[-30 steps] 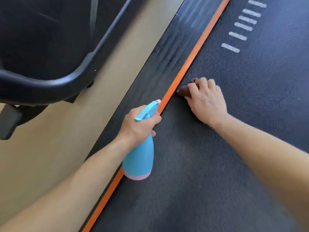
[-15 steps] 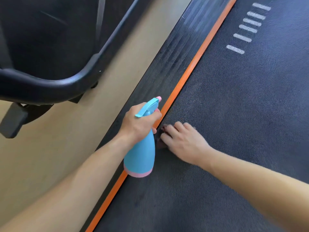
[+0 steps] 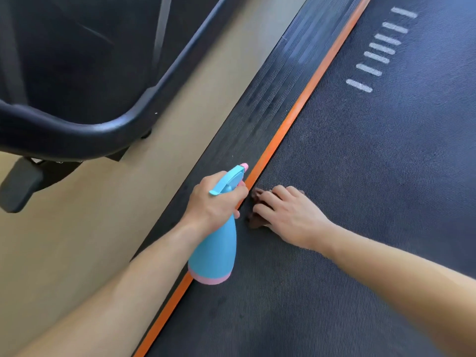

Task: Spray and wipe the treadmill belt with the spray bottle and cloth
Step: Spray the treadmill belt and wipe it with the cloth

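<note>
Left hand (image 3: 213,204) grips blue spray bottle (image 3: 215,253) over orange stripe (image 3: 296,119); right hand (image 3: 291,215) presses brown cloth (image 3: 256,220) on treadmill belt (image 3: 360,176), beside the stripe.

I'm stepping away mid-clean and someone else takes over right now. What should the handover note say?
Left hand: grips the spray bottle by its neck, held over the orange stripe, nozzle pointing forward along it.
Right hand: presses the brown cloth onto the treadmill belt, right beside the stripe and the bottle.
Done: wiping is under way at the belt's near left edge. How much is already clean cannot be told.
Left: spray and wipe the rest of the belt, including the stretch up by the white marks.
</note>
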`<state>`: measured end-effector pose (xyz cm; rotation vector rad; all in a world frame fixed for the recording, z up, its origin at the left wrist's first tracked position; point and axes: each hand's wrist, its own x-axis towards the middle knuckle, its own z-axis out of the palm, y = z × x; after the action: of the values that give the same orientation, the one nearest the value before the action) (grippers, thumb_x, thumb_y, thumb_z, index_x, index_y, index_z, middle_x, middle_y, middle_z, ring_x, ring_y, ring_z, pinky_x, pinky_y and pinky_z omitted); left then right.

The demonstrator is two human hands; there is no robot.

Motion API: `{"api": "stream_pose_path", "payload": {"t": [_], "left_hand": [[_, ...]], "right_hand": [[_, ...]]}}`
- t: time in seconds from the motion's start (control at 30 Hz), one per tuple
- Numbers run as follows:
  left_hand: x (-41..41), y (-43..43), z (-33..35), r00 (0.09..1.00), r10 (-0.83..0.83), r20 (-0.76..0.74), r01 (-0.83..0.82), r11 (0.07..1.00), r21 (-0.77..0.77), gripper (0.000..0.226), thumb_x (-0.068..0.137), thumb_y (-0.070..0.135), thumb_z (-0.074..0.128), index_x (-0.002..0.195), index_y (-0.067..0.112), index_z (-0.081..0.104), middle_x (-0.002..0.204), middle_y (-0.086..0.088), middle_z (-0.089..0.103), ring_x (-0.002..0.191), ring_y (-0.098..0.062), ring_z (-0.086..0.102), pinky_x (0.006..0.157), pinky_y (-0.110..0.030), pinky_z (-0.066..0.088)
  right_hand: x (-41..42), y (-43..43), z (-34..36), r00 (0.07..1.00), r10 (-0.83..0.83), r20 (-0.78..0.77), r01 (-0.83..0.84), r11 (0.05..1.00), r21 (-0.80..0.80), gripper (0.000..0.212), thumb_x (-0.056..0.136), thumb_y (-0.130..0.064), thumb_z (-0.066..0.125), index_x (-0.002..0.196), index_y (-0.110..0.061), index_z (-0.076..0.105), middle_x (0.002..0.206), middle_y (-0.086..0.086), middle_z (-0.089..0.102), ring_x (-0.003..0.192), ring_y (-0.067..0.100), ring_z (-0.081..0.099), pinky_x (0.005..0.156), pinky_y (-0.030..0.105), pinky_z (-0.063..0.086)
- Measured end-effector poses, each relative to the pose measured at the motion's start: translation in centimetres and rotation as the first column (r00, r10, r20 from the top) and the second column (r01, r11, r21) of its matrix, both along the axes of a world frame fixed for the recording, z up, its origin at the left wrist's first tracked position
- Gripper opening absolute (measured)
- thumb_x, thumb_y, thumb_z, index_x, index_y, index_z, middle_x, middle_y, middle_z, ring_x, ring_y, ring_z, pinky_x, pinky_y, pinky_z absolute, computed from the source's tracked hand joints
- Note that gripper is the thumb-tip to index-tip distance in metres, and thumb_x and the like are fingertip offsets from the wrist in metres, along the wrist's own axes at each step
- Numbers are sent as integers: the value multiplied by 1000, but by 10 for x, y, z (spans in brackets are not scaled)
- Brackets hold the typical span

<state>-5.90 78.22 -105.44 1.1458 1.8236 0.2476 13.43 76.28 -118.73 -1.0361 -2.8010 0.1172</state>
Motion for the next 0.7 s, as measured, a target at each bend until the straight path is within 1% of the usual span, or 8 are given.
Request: {"api": "stream_pose_path", "payload": {"t": [0.1, 0.17, 0.23, 0.33, 0.43, 0.57, 0.63, 0.7], "left_hand": [[1, 3, 0, 999, 23, 24, -23, 1000, -3, 38, 75, 46, 64, 104, 24, 75, 103, -2, 77, 55, -19, 73, 88, -44, 60], [1, 4, -1, 1000, 13, 16, -13, 1000, -2, 34, 76, 45, 63, 97, 22, 73, 115, 1, 78, 57, -20, 74, 90, -45, 59], [1, 4, -3, 1000, 0, 0, 0, 1000, 9, 29, 76, 45, 63, 91, 22, 71, 124, 3, 76, 59, -20, 75, 91, -49, 62], [0, 5, -5, 1000, -24, -15, 25, 1000, 12, 28, 78, 47, 63, 91, 24, 71, 127, 4, 75, 60, -18, 76, 91, -53, 61], [1, 5, -8, 1000, -27, -13, 27, 999, 24, 28, 80, 48, 63, 92, 24, 71, 127, 4, 75, 62, -19, 76, 91, -55, 61], [5, 8, -10, 1000, -30, -2, 30, 999, 43, 31, 81, 48, 63, 92, 20, 71, 126, 0, 76, 61, -20, 76, 90, -56, 61], [6, 9, -10, 999, -35, 4, 35, 998, 49, 32, 81, 48, 64, 93, 19, 71, 126, 0, 75, 62, -20, 76, 89, -56, 61], [6, 11, -8, 1000, -27, 14, 26, 998, 49, 33, 80, 48, 65, 95, 19, 72, 125, 0, 75, 61, -20, 76, 89, -55, 62]], "right_hand": [[16, -10, 9, 979, -202, -17, 203, 978, 57, 46, 92, -45, 65, 133, -25, 56, 130, 1, 57, 111, 33, 55, 91, 49, 42], [24, -17, 10, 875, -483, -33, 484, 874, 31, 53, 89, -45, 71, 134, -22, 57, 137, 7, 53, 120, 39, 51, 97, 54, 36], [24, -23, 9, 790, -613, -19, 612, 789, -54, 55, 87, -39, 73, 136, -21, 56, 139, 14, 49, 125, 44, 45, 99, 59, 35], [21, -26, 6, 831, -548, -101, 528, 832, -172, 59, 82, -31, 68, 137, -16, 54, 143, 21, 46, 129, 48, 41, 108, 64, 32], [19, -25, 6, 807, -567, -167, 511, 811, -285, 65, 81, -57, 60, 131, -16, 56, 142, 15, 46, 137, 42, 37, 117, 62, 21], [11, -22, 3, 888, -411, -205, 365, 903, -226, 61, 82, -69, 60, 114, -17, 64, 122, 4, 59, 125, 33, 51, 119, 57, 23], [8, -24, -1, 939, -288, -189, 256, 951, -174, 64, 84, -67, 61, 122, -16, 62, 123, 6, 61, 124, 32, 54, 119, 57, 25], [10, -26, -3, 942, -312, -123, 301, 948, -101, 69, 84, -67, 61, 127, -13, 60, 128, 13, 57, 127, 39, 51, 117, 63, 24]]}}
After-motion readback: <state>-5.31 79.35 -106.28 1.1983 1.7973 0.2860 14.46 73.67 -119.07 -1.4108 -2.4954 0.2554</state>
